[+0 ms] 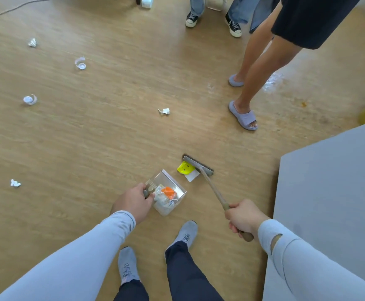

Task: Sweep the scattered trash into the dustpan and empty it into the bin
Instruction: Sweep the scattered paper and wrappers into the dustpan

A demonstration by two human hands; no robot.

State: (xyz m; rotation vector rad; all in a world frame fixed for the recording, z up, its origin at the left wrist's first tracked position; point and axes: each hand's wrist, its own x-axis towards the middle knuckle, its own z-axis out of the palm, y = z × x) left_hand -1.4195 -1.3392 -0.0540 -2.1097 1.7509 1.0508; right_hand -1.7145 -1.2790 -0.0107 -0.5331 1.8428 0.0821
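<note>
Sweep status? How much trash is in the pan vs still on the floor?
Done: the clear dustpan, held by the left hand, already holds an orange piece and wrappers. In hand: the right hand works the broom against the yellow wrapper. Left: crumpled paper, cups and scraps farther left, then emptying.

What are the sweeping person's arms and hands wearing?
Both arms wear long, snug, pale grey-blue sleeves reaching the wrists. The right sleeve has a small oval hole near the wrist; the left sleeve looks whole. The left hand and right hand are bare: no gloves, rings or watch visible.
</note>
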